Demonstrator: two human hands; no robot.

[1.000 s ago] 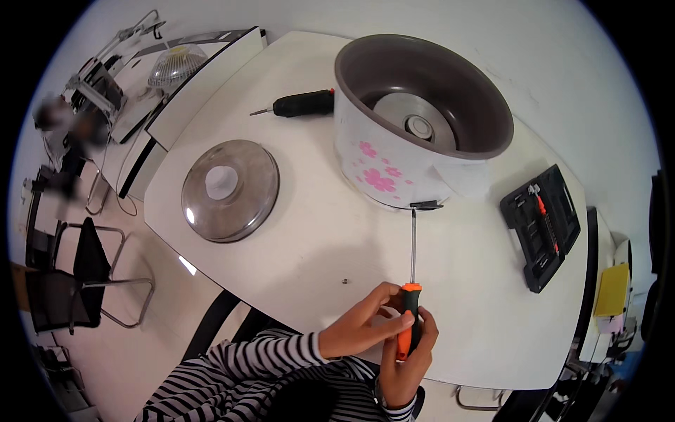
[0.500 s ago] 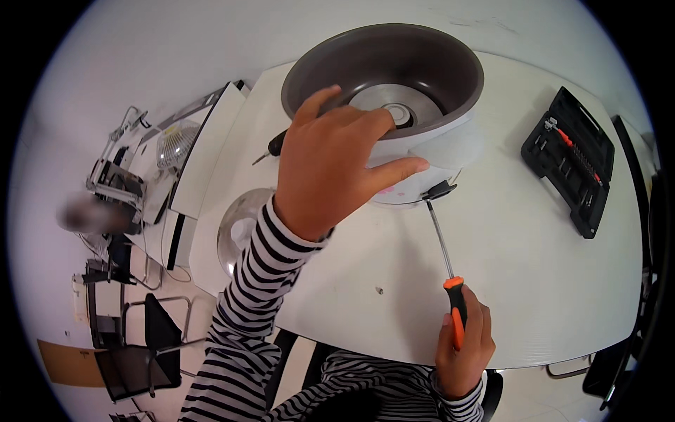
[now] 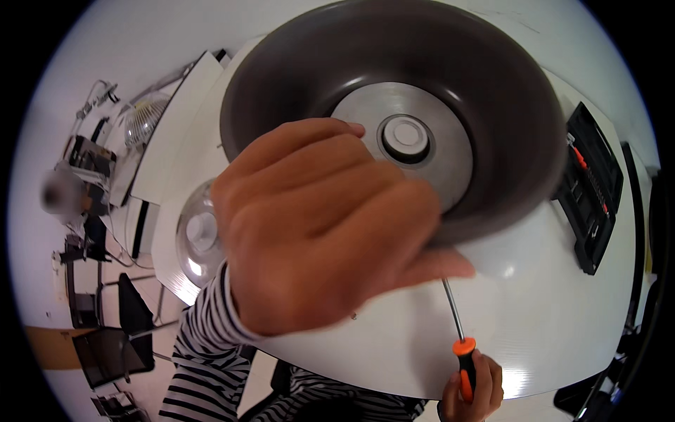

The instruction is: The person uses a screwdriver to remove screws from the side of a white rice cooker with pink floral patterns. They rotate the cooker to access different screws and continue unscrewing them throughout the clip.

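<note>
A rice cooker (image 3: 510, 133) with a dark brown inner wall fills the upper middle, its mouth facing me. At its bottom lies a round metal heating plate (image 3: 453, 158) with a raised centre button. My left hand (image 3: 316, 225) is closed over the near rim, fingers curled inside and thumb along the outer side. It covers the rim's lower left part. Low on the right, my right hand (image 3: 481, 387) grips the orange and black handle of a screwdriver (image 3: 465, 355). Its shaft points up toward the cooker, and the tip is hidden behind my left thumb and the cooker.
A clear lid with a pale knob (image 3: 202, 232) rests on the white table (image 3: 555, 330), left of my left hand. On the right stands an opened black tool case (image 3: 586, 243) with bits and red-orange pieces. A fan (image 3: 146, 118) and black chairs (image 3: 133, 309) are farther left.
The cooker looks much larger and closer, seemingly raised by my left hand, which has closed over its rim. My right hand and the screwdriver appear lower in view.
</note>
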